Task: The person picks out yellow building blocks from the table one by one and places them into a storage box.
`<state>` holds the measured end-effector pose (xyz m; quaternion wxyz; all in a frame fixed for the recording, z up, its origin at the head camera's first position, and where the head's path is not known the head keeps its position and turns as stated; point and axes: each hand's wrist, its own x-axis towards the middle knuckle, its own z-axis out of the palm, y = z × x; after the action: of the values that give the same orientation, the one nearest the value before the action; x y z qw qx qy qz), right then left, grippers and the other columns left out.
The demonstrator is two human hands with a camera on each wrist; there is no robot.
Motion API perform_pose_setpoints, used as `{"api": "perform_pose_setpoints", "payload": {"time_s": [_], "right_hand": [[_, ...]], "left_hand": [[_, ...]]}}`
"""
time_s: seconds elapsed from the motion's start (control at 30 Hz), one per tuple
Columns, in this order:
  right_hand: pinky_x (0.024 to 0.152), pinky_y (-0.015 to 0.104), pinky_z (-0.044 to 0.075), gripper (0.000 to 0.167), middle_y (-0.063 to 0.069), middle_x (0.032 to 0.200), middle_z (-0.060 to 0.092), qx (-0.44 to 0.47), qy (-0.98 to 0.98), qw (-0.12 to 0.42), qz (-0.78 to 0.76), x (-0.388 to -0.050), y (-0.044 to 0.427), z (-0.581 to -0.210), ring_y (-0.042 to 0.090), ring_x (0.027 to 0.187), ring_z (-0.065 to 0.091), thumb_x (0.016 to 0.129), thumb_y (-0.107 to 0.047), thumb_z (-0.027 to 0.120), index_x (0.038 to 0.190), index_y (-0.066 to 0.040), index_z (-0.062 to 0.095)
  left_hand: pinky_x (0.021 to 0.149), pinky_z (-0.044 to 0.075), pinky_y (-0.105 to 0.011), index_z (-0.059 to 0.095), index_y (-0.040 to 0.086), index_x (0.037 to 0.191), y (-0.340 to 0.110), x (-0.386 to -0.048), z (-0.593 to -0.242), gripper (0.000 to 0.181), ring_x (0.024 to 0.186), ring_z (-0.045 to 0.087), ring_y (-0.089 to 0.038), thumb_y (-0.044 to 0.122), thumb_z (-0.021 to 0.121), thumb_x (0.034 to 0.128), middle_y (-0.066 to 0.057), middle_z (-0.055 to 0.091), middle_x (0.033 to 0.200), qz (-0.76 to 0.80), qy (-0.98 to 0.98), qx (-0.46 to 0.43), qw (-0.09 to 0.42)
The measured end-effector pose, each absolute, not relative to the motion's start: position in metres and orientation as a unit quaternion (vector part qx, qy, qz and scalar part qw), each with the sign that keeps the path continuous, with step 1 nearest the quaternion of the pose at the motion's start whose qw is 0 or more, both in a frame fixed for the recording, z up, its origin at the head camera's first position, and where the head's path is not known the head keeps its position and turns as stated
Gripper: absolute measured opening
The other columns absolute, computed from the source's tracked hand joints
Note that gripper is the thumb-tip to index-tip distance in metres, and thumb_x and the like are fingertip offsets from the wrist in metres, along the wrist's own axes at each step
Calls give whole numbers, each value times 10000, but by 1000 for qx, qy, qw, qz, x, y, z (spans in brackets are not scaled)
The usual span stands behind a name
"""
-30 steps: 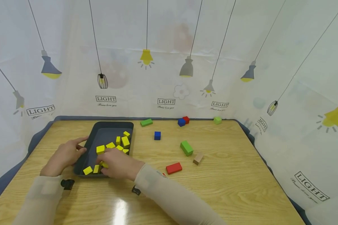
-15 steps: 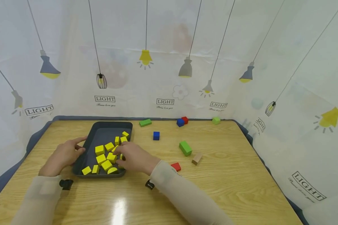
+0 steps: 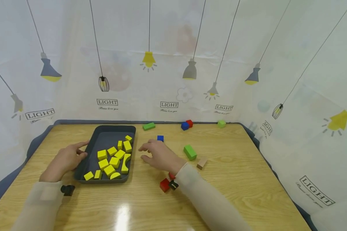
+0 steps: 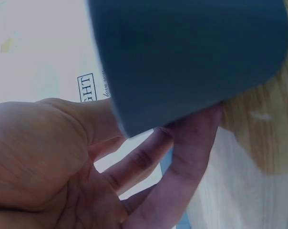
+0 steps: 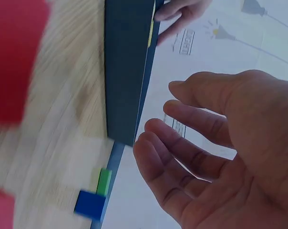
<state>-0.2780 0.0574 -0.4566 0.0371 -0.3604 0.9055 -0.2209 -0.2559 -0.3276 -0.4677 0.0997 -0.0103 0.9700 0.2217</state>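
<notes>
A dark grey tray [image 3: 105, 137] lies on the left of the table with several yellow blocks [image 3: 114, 162] in it, among them an arched one [image 3: 125, 163] along the right wall. My left hand [image 3: 64, 161] grips the tray's left side; in the left wrist view, thumb and fingers sit around its wall [image 4: 191, 52]. To the right of the tray my right hand [image 3: 163, 156] hovers over the table with loosely bent fingers. Nothing is between those fingers in the right wrist view. Right beside this hand is a blue cube [image 3: 160, 138], partly hidden.
Two red blocks, one mostly hidden, lie under the right wrist; the nearer red block [image 3: 164, 185] shows. Right of the hand are a green block [image 3: 190, 152] and a wooden block [image 3: 202, 163]. Farther back are a green bar [image 3: 148, 126], another blue cube [image 3: 185, 125] and a light green block [image 3: 221, 123].
My right hand has moved right, from among the yellow blocks to outside the tray. The arched yellow block now shows along the tray's right wall. The left hand stays at the tray.
</notes>
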Motion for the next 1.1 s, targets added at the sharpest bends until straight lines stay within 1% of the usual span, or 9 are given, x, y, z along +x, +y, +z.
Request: {"api": "perform_pose_setpoints", "payload": {"time_s": [0.13,0.23,0.3,0.43,0.67,0.73,0.93,1.03,1.1], "right_hand": [[1104,418,654,335,135,1426,791,-339,910,33,-236,-280,83,-460,303,1282,768,1145,-200,772,1453,-69,795],[1081,457,667,321,157,1403,795,-326,912,20,-249,-282,103,-463,327,1243,778,1138,-182,778,1432,-55,797],[1064,480,672,304,170,1367,798,-314,914,9,-258,-282,116,-464,349,1213,778,1125,-160,792,1408,-49,805],[1044,501,672,290,175,1316,803,-286,921,-19,-265,-284,143,-464,370,1182,775,1105,-142,813,1379,-45,820],[1030,508,672,316,152,1317,777,-237,935,-51,-258,-287,184,-471,349,1195,766,1107,-167,806,1409,-74,816],[1028,525,669,321,167,1323,768,-230,936,-56,-260,-287,194,-473,367,1209,762,1115,-172,792,1418,-68,809],[1054,581,655,355,208,1393,746,-210,939,-56,-267,-282,217,-478,420,1255,745,1117,-210,788,1438,-59,798],[1110,605,638,397,189,1432,727,-204,944,-59,-252,-281,229,-480,415,1293,734,1110,-245,807,1463,-64,785],[1143,625,621,433,175,1452,710,-202,947,-60,-244,-281,238,-482,415,1324,724,1102,-272,823,1481,-69,774]], "left_hand": [[990,614,-651,354,-16,1785,-328,-254,-468,686,1184,748,-526,143,623,1174,-444,684,1474,220,970,-13,102],[994,611,-663,359,-17,1783,-329,-253,-468,683,1192,749,-538,143,620,1173,-441,690,1468,218,971,-13,99],[970,613,-641,365,-20,1780,-329,-252,-467,677,1168,757,-525,138,618,1173,-440,695,1463,218,971,-10,95],[922,607,-597,375,-24,1774,-329,-251,-468,669,1113,766,-498,131,618,1170,-443,698,1455,218,972,-6,88],[929,652,-616,377,-46,1768,-326,-249,-473,668,1088,787,-478,157,620,1180,-441,699,1450,222,972,-5,73],[939,650,-628,363,-50,1773,-325,-248,-474,673,1103,782,-484,177,607,1189,-443,691,1461,224,972,-8,72],[1041,623,-734,316,-79,1779,-321,-245,-475,750,1302,710,-625,269,636,1196,-479,636,1515,205,975,-4,84],[1067,601,-764,320,-115,1764,-320,-243,-476,779,1353,672,-665,289,657,1190,-499,611,1532,193,979,11,68],[1098,565,-800,308,-130,1762,-318,-241,-476,801,1403,616,-699,322,649,1197,-525,550,1578,186,981,21,56]]}}
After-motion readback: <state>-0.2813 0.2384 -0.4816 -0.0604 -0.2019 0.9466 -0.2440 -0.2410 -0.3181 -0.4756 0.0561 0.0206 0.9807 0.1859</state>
